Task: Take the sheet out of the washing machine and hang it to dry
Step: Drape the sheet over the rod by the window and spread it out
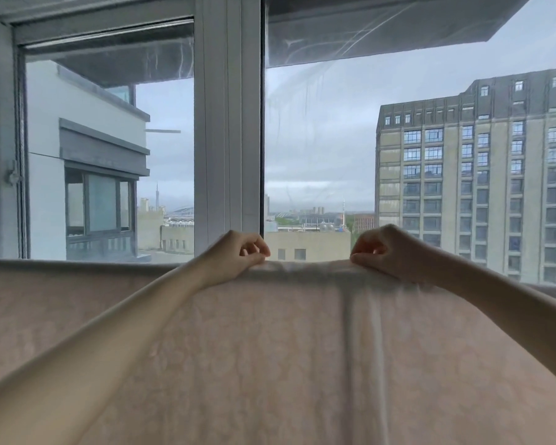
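You are well past the washing machine, which is nowhere in view: the sheet is already up and draped in front of the window, its top fold running as a level line across almost the whole width of the head view and its pale, faintly patterned cloth hanging down to fill the lower half. What it hangs over, a rail or a line, is hidden under the fold, so you cannot tell from here what carries it. Your left hand has its thumb and fingertips pinched on the top edge just left of the centre, and your right hand is curled over the same edge a little to the right, gripping a small bunch of cloth; both hands hold the sheet and nothing else. Between and below them the fabric is gathered into a vertical crease, while the stretch off to the left lies flat and smooth. My reading is that taking out and hanging are essentially done, and what remains is the tidying: easing that crease apart along the top edge and checking the sheet hangs evenly. How far the cloth drops on the far side is hidden, so I cannot judge whether it is balanced.
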